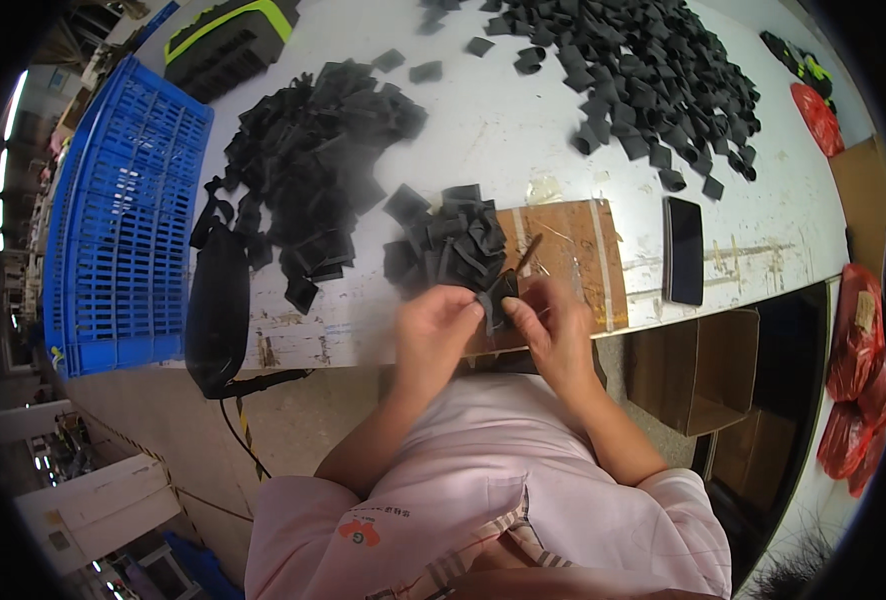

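My left hand (438, 328) pinches a small black fabric piece (495, 306) between thumb and fingertips, close to the table's front edge. On the other side, my right hand (555, 322) is closed at the same piece, its thumb and fingers pressed against it. A thin, dark, pointed tool (530, 250) sticks up beside the right fingers; its lower end is hidden, and I cannot tell its kind. Just beyond my hands lies a small heap of flat black pieces (453, 232). Under the right hand, a brown cardboard sheet (578, 245) rests on the table.
A larger heap of black pieces (313, 150) lies to the left, with a pile of black loops (653, 85) at the far right. A dark phone (683, 250) lies right of the cardboard. A blue crate (123, 220) stands at left, behind a black cylindrical object (217, 310).
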`<act>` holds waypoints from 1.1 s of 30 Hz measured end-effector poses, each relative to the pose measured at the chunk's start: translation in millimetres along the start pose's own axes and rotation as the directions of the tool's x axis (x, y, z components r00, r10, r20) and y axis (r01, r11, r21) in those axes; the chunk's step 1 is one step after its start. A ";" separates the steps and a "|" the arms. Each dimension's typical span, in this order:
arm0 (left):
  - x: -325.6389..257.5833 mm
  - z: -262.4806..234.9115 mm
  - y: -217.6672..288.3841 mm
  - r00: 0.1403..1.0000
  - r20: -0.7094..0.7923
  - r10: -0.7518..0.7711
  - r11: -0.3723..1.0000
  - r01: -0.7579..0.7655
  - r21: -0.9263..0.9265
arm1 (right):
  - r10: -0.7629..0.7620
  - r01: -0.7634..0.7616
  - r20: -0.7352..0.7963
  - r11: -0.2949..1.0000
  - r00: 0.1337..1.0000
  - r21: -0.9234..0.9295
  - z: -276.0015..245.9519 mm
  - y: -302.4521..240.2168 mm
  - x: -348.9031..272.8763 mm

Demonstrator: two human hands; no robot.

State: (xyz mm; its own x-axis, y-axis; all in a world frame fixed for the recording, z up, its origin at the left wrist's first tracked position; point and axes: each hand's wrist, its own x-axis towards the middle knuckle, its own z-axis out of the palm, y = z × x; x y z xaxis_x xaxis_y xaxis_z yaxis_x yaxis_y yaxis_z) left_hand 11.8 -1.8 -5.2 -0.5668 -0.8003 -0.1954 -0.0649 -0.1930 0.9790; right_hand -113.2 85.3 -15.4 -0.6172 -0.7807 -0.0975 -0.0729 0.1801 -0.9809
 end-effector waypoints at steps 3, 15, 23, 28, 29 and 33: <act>-5.5 3.4 1.2 0.997 -0.017 0.072 0.990 -0.069 0.125 | -0.464 0.385 -0.069 0.801 0.883 -0.458 -1.8 -21.8 -8.0; 3.7 18.1 28.3 0.981 0.058 -0.184 0.860 0.190 -0.473 | -0.349 0.313 -0.153 0.924 0.925 -0.219 11.1 -17.5 0.7; -3.4 35.4 39.7 0.927 -0.088 0.364 0.931 -0.363 0.026 | 0.050 -0.493 0.509 0.350 0.859 0.797 -8.5 -34.5 2.1; 26.8 21.7 77.6 0.927 0.375 -0.016 0.515 0.329 -0.792 | -0.067 -0.057 0.236 0.875 0.969 0.480 -25.1 -92.7 23.9; 28.4 21.8 82.9 0.856 0.516 0.021 0.342 0.479 -0.808 | -0.053 -0.110 0.302 0.860 0.952 0.498 -27.6 -98.6 33.5; 41.7 13.4 48.2 0.813 0.583 -0.008 0.275 0.562 -0.780 | -0.018 -0.255 0.476 0.826 0.879 0.503 -28.9 -71.8 52.0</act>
State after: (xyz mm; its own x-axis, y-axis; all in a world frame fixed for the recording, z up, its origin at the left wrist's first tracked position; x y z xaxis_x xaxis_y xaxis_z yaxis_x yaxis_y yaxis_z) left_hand -26.0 -36.9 34.6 -0.9386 -0.3180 -0.1335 0.3042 -0.9457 0.1143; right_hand -162.7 49.0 54.9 -0.1688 -0.9744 -0.1482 0.4915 0.0471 -0.8696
